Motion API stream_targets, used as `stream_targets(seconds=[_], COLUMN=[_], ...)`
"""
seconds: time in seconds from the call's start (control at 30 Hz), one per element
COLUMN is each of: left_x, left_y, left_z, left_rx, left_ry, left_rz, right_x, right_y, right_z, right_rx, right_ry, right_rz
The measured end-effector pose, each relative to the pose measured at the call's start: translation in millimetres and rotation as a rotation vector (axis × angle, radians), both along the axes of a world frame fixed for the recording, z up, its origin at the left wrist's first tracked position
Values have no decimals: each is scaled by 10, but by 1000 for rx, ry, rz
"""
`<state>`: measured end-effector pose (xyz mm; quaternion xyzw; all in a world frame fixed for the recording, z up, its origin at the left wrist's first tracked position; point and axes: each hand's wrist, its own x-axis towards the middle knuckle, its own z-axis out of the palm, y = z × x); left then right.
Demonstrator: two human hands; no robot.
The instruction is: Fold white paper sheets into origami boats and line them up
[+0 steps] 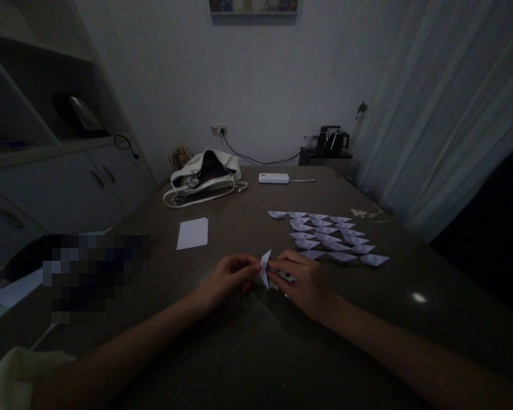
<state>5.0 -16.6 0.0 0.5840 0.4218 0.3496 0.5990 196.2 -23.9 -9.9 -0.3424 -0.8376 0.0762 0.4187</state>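
Above the middle of the brown table (222,364), a small folded paper boat (264,269) stands on end between my two hands. My left hand (232,275) pinches it from the left with thumb and forefinger. From the right, the fingers of my right hand (301,282) grip its other side and hide part of it. Just beyond my right hand lie rows of white paper boats (325,238), set close together. A stack of white paper sheets (192,233) rests on the table to the far left of my left hand.
An open white handbag (205,176) lies at the back left. A white power bank (273,178) with a short cable sits at the back. Small paper scraps (363,213) are at the right edge. A blurred patch (98,273) covers something at left.
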Motion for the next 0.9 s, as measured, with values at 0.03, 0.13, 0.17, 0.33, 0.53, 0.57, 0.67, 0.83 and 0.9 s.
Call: stream_targets(seconds=[0.03, 0.13, 0.17, 0.33, 0.53, 0.57, 0.67, 0.83, 0.9], left_x=[-7, -21, -23, -24, -8, -1, 18, 24, 19], left_y=[2, 4, 1, -25, -19, -15, -6, -2, 2], left_z=[-12, -38, -39, -1, -42, -51, -58, -74, -94], left_rx=[-18, -107, -142, -261, -239, -230, -215, -170, -139], left_ry=[-41, -210, -261, -345, -269, -255, -224, -177, -162], left_rz=[-2, -21, -34, -71, -52, -45, -14, 47, 58], right_x=[4, 11, 14, 19, -6, -13, -32, -49, -55], right_y=[6, 21, 23, 12, -10, -14, -29, -56, -62], right_z=[0, -3, -5, -15, -29, -27, -8, 48, 62], right_rx=[-15, -41, -46, -69, -28, -15, -4, -45, -72], right_ry=[13, 48, 58, 96, 113, 117, 121, 127, 131], right_rz=[4, 6, 8, 20, 61, 64, 64, -12, -4])
